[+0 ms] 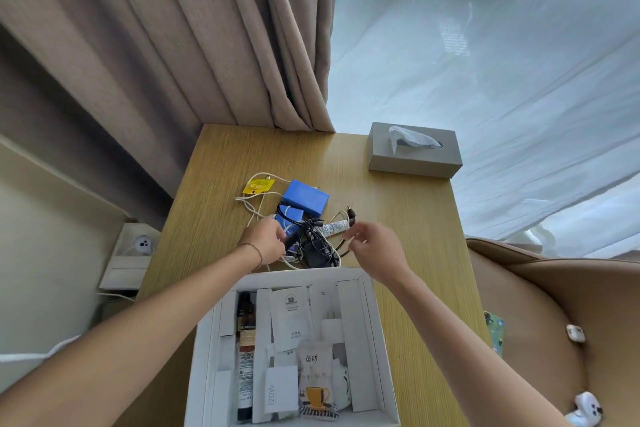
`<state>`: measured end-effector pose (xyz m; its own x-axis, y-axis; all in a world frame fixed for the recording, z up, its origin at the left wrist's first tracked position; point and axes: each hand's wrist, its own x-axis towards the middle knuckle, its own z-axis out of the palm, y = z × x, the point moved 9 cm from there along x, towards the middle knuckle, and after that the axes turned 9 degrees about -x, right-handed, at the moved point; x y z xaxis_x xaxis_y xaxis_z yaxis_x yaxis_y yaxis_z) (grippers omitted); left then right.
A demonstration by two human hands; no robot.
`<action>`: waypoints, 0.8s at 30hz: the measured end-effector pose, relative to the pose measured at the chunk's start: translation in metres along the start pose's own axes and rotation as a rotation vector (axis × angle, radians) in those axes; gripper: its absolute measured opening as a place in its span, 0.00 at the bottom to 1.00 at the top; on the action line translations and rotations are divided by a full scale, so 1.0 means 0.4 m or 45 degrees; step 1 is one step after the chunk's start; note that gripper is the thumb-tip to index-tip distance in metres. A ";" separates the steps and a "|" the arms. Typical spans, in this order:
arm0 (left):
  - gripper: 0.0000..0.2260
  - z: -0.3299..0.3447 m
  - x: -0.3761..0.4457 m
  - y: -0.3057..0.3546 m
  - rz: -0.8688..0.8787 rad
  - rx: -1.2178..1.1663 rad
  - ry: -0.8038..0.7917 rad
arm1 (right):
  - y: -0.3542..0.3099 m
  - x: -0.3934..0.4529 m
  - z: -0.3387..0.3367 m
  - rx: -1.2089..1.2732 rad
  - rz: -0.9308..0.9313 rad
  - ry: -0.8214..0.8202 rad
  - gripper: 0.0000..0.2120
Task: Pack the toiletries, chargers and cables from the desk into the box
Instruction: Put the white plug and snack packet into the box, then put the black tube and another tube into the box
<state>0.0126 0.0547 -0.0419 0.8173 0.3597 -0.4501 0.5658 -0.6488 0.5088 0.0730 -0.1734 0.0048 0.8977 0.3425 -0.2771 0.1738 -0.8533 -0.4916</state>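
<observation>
Wooden, with a light grain, the bench (398,218) carries a white box (375,340) at its near edge, open at the top. Inside the box lie a dark bottle (246,326) along the left wall, a white charger carton (281,388) marked 120W, a sachet with a yellow cup (317,381) printed on it, and several white paper packets.

Just beyond the far wall of the box, near the middle of the bench, there is a pile of things. A black charger (315,253) with its tangled black cable lies closest to the box. A white tube (334,228) lies beside it, toward the right. Behind them stand a big blue box (306,199) and a smaller blue one (292,215). A white cable (251,204) loops to the left of the pile, and a yellow sachet (258,185) lies at its far end.

The left hand (268,241) rests on the left side of the pile with fingers curled; what it grips I cannot tell. The right hand (372,246) hovers over the right side of the pile, and its fingertips pinch a thin brown cable (349,222).

A grey tissue box (415,156) stands at the far right corner of the bench.
</observation>
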 end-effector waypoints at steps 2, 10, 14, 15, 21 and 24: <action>0.08 -0.041 -0.013 0.006 0.059 -0.068 0.144 | 0.006 0.019 0.006 -0.036 0.006 -0.015 0.14; 0.07 -0.212 -0.147 0.052 0.338 -0.362 0.578 | -0.007 0.149 0.074 -0.244 -0.039 -0.064 0.16; 0.08 -0.263 -0.210 0.044 0.377 -0.513 0.624 | -0.026 0.204 0.120 -0.463 -0.126 -0.099 0.16; 0.09 -0.274 -0.223 0.038 0.374 -0.554 0.624 | -0.034 0.213 0.131 -0.517 -0.156 -0.107 0.16; 0.12 -0.322 -0.276 -0.036 0.261 -0.960 0.636 | -0.045 0.245 0.202 -0.756 -0.300 -0.220 0.11; 0.10 -0.328 -0.307 -0.052 0.250 -1.029 0.662 | -0.034 0.249 0.219 -0.857 -0.323 -0.223 0.09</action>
<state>-0.0852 0.1122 0.0989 0.7413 0.6708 -0.0228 0.1603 -0.1440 0.9765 0.1246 -0.0932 -0.0884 0.7290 0.5710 -0.3775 0.6285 -0.7768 0.0388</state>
